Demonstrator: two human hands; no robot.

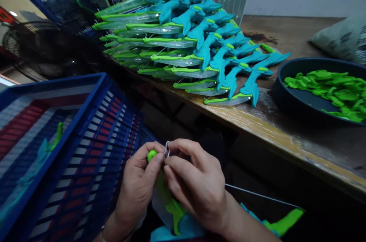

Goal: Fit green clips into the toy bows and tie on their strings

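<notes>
In the lower middle of the head view, my left hand (137,181) pinches the green tip of a turquoise-and-green plastic toy bow (178,215). Beside that tip, the closed thumb and fingers of my right hand (197,181) grip a small loop of white string (167,147). The string reappears right of my right hand and runs taut to the bow's other green end (288,222). My hands and forearms cover much of the bow's middle. Whether the loop touches the tip cannot be made out.
Stacked turquoise-and-green toy pieces (197,40) fill the table's left side (274,143). A dark round basin (278,93) holds green plastic parts; a sack (343,38) lies behind. A blue crate (85,158) with a similar piece stands left, near a black fan (37,51).
</notes>
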